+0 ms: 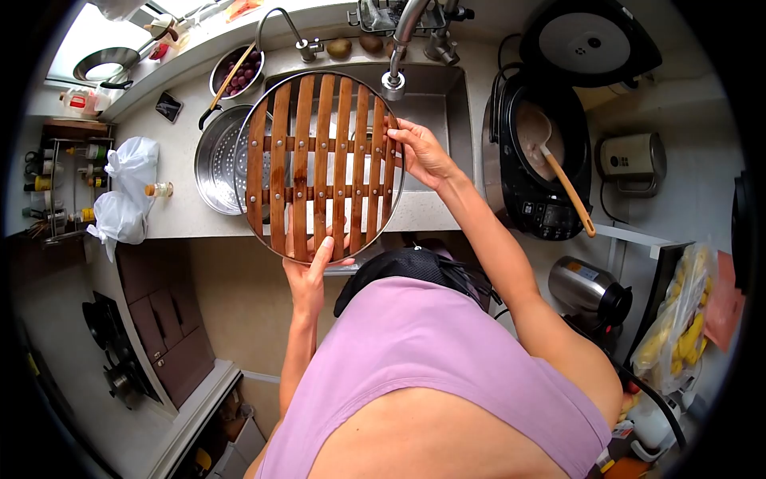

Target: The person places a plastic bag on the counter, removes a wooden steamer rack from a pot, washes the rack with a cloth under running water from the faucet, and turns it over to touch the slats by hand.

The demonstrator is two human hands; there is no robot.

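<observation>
A round rack of brown wooden slats (pixel 321 144), riveted to crossbars inside a thin metal ring, is tilted up in front of me over the sink (pixel 455 120) and counter edge. My left hand (pixel 313 270) grips its lower rim, thumb in front and fingers showing behind the slats. At the upper right rim, my right hand (pixel 419 150) pinches the rack between thumb and fingers. Partly hidden behind the rack's left side is a steel steamer pot with a perforated bottom (pixel 214 164). The faucet (pixel 393 84) hangs just above the rack's upper right.
Right of the sink stands an open rice cooker (pixel 531 191) holding a wooden-handled ladle (pixel 568 188). A bowl of dark round fruit (pixel 239 76), a phone (pixel 167 107) and white plastic bags (pixel 128 180) sit to the left. An electric kettle (pixel 630 164) is at far right.
</observation>
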